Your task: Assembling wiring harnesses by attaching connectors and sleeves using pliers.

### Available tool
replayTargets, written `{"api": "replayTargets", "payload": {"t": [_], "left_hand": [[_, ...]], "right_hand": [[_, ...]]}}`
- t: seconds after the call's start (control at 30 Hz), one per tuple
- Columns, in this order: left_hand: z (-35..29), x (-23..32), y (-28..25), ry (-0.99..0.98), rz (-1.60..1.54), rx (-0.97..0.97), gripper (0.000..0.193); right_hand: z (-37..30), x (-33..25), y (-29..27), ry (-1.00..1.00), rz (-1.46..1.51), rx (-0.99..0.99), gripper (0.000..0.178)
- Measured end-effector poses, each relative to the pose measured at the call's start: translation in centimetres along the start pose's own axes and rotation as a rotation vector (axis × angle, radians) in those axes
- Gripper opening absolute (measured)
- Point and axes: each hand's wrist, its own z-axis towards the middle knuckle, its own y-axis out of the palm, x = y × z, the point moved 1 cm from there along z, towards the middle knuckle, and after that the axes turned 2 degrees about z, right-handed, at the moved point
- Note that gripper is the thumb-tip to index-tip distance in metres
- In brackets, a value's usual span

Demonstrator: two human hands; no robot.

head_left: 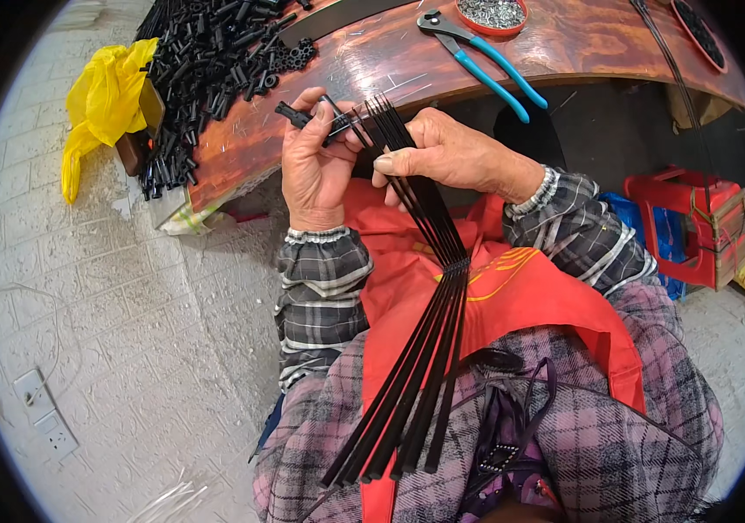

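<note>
My right hand [459,157] is closed around a bundle of thin black ribs [407,196], like umbrella ribs, thumb on top near their upper ends. The bundle bends at a joint at mid-length. Below it, the ribs fan out over my lap as thicker black rods. My left hand [316,170] pinches a small black plastic tubular fitting [292,113] between thumb and fingers. The fitting lies close to the rib tips, and one or two ribs reach toward it. Whether they are joined is too fine to make out.
A pile of black plastic tubes [207,74] covers the table's left end beside a yellow bag [111,91]. Blue-handled pliers [509,73] lie near the table edge, by a red bowl [496,33] of small metal pieces. A red stool [682,228] stands at right; a red apron [534,305] covers my lap.
</note>
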Motion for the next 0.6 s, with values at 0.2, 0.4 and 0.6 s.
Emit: {"api": "replayTargets", "payload": {"t": [0.2,0.4,0.6], "left_hand": [[0.39,0.41,-0.32,0.022,0.017,-0.023,0.021],[-0.07,0.31,-0.41,0.057,0.027,-0.030,0.024],[-0.47,0.24,-0.46,0.054,0.049,-0.009,0.033]], "right_hand": [[0.09,-0.23,0.28,0.027,0.032,0.011,0.024],[0.14,-0.23,0.45,0.057,0.030,0.005,0.024],[0.29,0.14,0.30,0.036,0.020,0.004,0.025]]}}
